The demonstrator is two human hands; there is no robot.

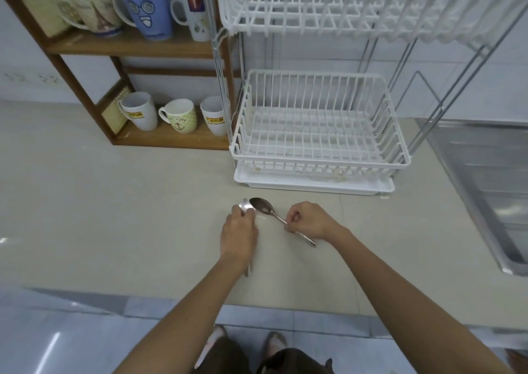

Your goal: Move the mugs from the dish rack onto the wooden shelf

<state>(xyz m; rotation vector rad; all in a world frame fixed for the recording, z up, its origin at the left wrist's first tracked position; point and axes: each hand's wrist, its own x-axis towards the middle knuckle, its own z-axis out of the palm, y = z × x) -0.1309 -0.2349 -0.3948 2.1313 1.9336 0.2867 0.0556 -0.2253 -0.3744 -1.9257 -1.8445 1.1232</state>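
Observation:
The white two-tier dish rack (320, 162) holds no mugs that I can see. On the wooden shelf (128, 44) the upper board carries three mugs: an Eiffel-tower mug (91, 10), a blue face mug (148, 10) and a white mug (194, 10). The lower board has two white JOTUN mugs (140, 115) (214, 116) and a green patterned mug (181, 119) between them. On the counter in front of the rack, my left hand (240, 235) grips a metal spoon (246, 205). My right hand (307, 220) grips a second spoon (264, 205) by its handle.
A steel sink and drainboard (485, 190) lies at the right. The beige counter (100, 216) stretches left of my hands, its front edge near the bottom. A white drip tray (314, 183) sits under the rack. White tiled wall stands behind.

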